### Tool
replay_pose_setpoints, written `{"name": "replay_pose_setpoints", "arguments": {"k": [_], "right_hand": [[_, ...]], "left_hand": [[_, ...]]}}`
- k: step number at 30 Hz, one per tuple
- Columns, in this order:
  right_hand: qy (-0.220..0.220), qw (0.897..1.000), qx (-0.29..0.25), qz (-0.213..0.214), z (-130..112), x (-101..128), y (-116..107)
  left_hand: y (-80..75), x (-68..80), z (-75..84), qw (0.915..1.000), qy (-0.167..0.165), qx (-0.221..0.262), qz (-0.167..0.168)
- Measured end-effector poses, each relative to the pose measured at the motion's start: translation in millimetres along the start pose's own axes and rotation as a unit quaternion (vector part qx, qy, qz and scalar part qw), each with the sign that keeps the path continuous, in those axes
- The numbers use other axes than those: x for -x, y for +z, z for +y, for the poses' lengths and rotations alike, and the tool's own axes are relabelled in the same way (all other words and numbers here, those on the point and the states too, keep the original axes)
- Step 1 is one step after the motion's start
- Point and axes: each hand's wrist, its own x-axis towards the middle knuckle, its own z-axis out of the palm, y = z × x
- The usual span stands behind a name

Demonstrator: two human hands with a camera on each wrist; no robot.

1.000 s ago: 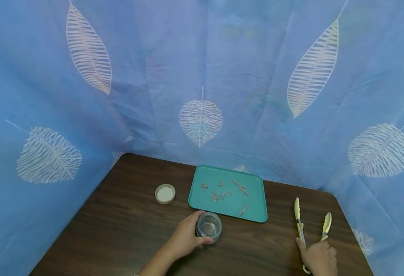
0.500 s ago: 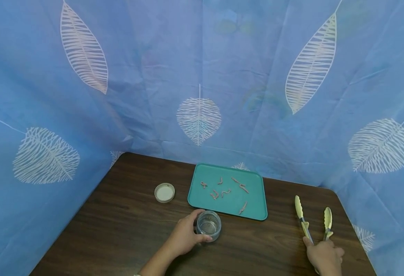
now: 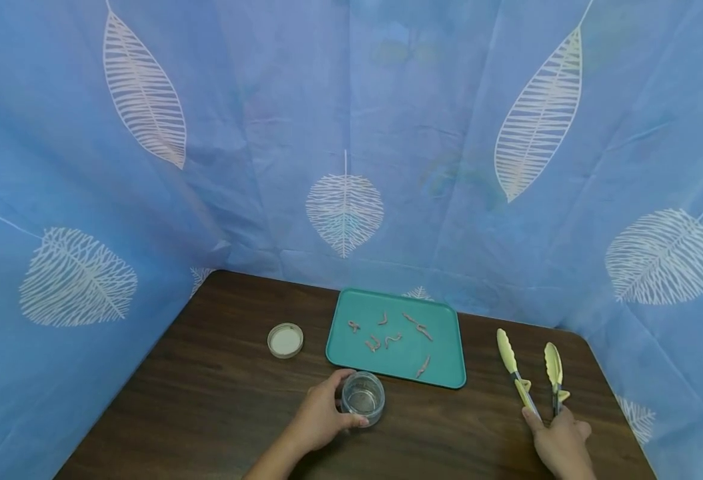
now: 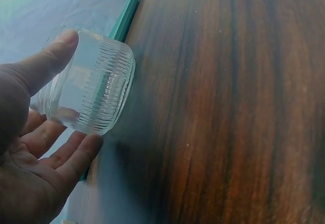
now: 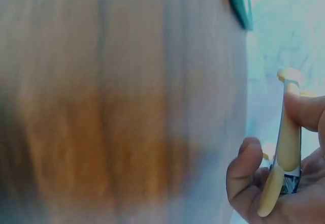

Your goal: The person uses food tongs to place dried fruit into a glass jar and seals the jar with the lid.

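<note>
In the head view my left hand (image 3: 318, 417) curls round the near-left side of a clear glass jar (image 3: 363, 398), thumb in front and fingers behind. The left wrist view shows the ribbed wall of this jar (image 4: 104, 84) between thumb and fingers. My right hand (image 3: 563, 443) grips a pair of yellow-tipped tongs (image 3: 516, 373), whose two arms stand spread apart. Seen from the right wrist, the tongs' handle (image 5: 289, 140) lies between thumb and curled fingers. Several pink, worm-like pieces (image 3: 393, 338) are scattered on a teal tray (image 3: 441, 375) beyond the jar.
A round jar lid (image 3: 285, 341) lies left of the tray on the dark wooden table (image 3: 207, 393). Behind and at both sides hangs a blue cloth with white leaf prints (image 3: 345, 210). The tray's near edge is just beyond the jar.
My right hand has lifted the tongs, shifted its hold on them, and swung their tips slightly to the left. The left hand and the jar have stayed in place.
</note>
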Motion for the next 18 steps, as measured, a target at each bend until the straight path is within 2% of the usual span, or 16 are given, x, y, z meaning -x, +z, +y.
{"name": "replay_pose_setpoints", "arguments": {"k": [8, 14, 18], "right_hand": [[-0.077, 0.996, 0.038, -0.003, -42, 10, 6], [-0.110, 0.992, 0.057, -0.005, -62, 11, 26], [-0.126, 0.990, 0.065, -0.009, -69, 11, 40]], "left_hand": [[-1.5, -2.6, -1.6, 0.9999, -0.003, -0.016, 0.006], [-1.0, -1.1, -2.2, 0.9998, -0.011, -0.013, 0.004], [-1.0, -1.2, -1.6, 1.0000, -0.003, -0.003, 0.004]]}}
